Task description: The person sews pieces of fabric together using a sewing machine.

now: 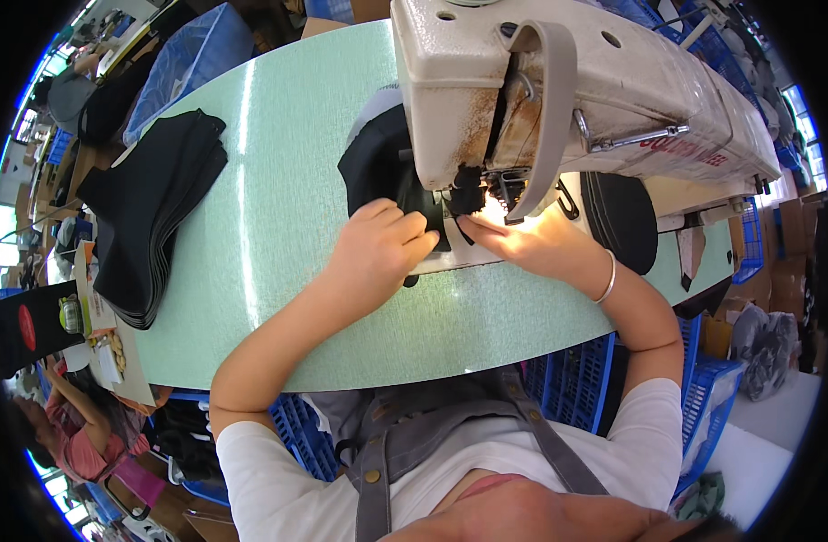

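Both my hands are at the needle area of a worn cream sewing machine [459,81]. A black fabric piece [378,163] lies under its head, spreading out to the left. My left hand [380,246] presses its curled fingers on the near edge of this fabric, the fingers closed together. To the right of the presser foot, my right hand [531,239] pinches the fabric's edge under the machine's lamp light. The needle and the right fingertips are partly hidden by the machine's guard and the glare.
A stack of black cut fabric pieces [152,208] lies on the left of the pale green table [287,117]. More black pieces [620,221] rest right of the needle. Blue crates [567,379] stand below the table. Another person [79,434] sits at the far left.
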